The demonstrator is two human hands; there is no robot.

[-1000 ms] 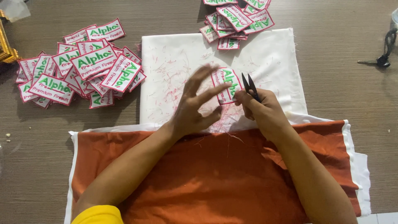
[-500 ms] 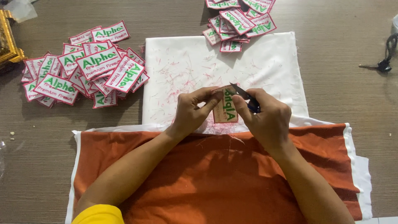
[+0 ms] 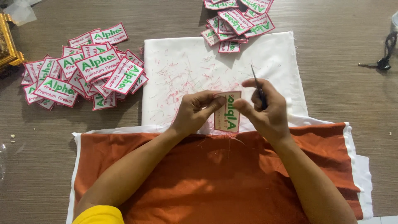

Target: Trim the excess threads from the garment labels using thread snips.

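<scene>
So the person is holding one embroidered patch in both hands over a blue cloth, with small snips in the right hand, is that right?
Not quite: the cloth is not blue. In the head view the patch is held by the left hand and right hand over a white cloth, an orange cloth nearer. The snips are in the right hand.

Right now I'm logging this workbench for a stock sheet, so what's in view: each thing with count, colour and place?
held patch: one, white, green lettering, red border, between both hands
thread snips: one, dark, in right hand
left patch pile: many, same colours, table left
top patch pile: many, top edge
white cloth: one, strewn with red thread clippings, centre
orange cloth: one, nearest the person
dark tool: one, far right
gold object: one, left edge
left hand: pinches patch
right hand: holds snips, touches patch
</scene>
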